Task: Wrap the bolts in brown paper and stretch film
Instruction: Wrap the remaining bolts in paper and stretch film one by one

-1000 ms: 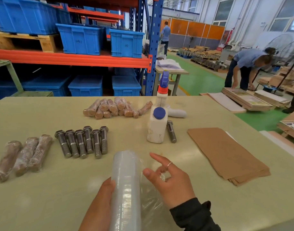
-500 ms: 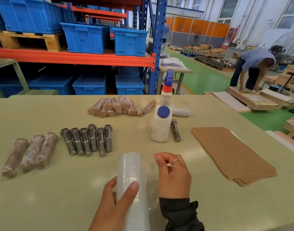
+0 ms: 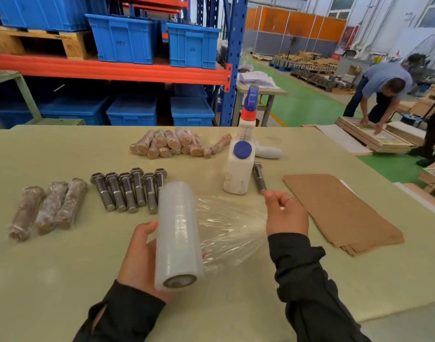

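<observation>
- The translucent white roll of stretch film [image 3: 178, 233], a smooth cylinder on a grey core, sits in the left hand [image 3: 139, 257], whose fingers curl round it above the pale green surface [image 3: 51, 280].
- The right hand [image 3: 285, 213] pinches the crinkled clear film sheet [image 3: 231, 225] drawn off the roll.
- Six bare grey steel hex-head bolts [image 3: 127, 188] lie side by side just beyond, threads toward the person.
- Three film-wrapped brown bundles [image 3: 48, 208] lie left.
- Flat brown paper sheets [image 3: 339, 213] are stacked right.
- No writing is readable on the white plastic spray bottle [image 3: 239, 166].
</observation>
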